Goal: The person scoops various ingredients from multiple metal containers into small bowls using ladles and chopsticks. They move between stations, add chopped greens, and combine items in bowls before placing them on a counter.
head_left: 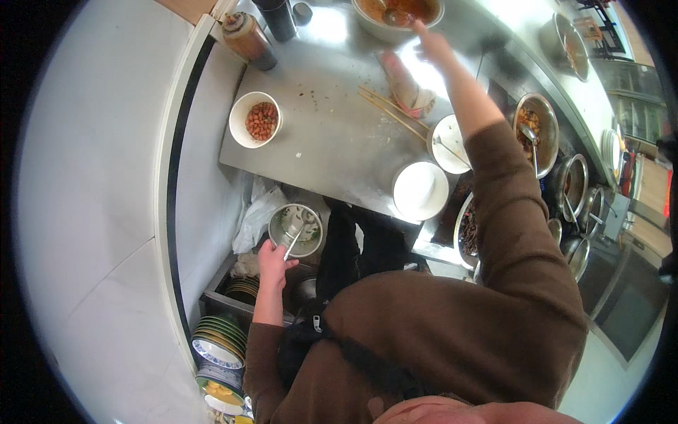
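Note:
My left hand (pixel 272 265) grips the near rim of a round bowl (pixel 273 225) held beyond the table's front edge. Inside are green bits, and a spoon (pixel 293 242) leans in it with its handle by my fingers. My right arm stretches far across the table, and my right hand (pixel 432 48) is at the rim of a large metal basin (pixel 379 30) of orange-red soup. A ladle (pixel 397 16) dips into the soup, and my fingers appear closed on its handle. Nearest to that forearm are a crumpled plastic bag (pixel 406 83) and wooden chopsticks (pixel 393 112).
On the steel table (pixel 328 145) stand a paper cup of peanuts (pixel 260 121), a sauce bottle (pixel 248 42), a white bowl (pixel 421 191) and a white container (pixel 450 141). Several metal pots (pixel 537 131) with spoons line the right. Stacked plates (pixel 220 339) sit low at left.

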{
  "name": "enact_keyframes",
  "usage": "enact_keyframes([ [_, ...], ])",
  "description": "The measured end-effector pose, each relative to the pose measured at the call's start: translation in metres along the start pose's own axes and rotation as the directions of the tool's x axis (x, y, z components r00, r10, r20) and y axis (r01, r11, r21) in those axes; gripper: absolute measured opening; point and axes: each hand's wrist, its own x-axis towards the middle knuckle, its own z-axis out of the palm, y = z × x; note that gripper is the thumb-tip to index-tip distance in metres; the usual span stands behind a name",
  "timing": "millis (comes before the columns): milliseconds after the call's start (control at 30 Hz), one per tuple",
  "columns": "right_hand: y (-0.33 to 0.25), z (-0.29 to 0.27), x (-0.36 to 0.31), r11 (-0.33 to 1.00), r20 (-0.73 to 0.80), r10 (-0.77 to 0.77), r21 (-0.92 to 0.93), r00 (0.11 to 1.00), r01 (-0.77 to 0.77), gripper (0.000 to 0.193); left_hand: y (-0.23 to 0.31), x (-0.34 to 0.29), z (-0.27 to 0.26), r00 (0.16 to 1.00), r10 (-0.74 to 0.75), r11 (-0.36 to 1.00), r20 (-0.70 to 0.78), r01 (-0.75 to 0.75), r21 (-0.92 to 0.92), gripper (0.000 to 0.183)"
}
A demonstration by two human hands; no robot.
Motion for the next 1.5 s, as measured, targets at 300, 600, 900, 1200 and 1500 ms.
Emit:
enact_keyframes([
  [300,0.058,0.026,-0.115,0.367,0.332,-0.418,-0.79,0.846,0.492,0.046,-0.006,0.021,0.011,0.999,-0.007,0.999,0.048,0.009,-0.05,0.026],
  [600,0.054,0.04,-0.119,0.776,0.438,-0.396,-0.31,0.807,0.549,0.037,-0.004,0.029,0.021,0.999,0.016,1.0,0.044,-0.016,0.006,0.024],
  [900,0.038,0.056,-0.178,0.293,0.43,-0.107,-0.848,0.896,0.442,0.023,-0.019,0.041,0.024,0.999,0.009,1.0,0.051,-0.008,-0.026,0.021],
  [1200,0.04,0.092,-0.204,0.205,0.586,-0.164,-0.766,0.793,0.609,0.019,-0.008,0.036,0.021,1.0,0.026,0.997,0.006,-0.025,-0.077,0.021],
  [1500,0.021,0.138,-0.33,-0.01,0.874,0.03,-0.484,0.484,0.875,0.019,-0.004,0.039,0.023,0.999,0.035,0.992,-0.022,-0.038,-0.119,0.022],
])
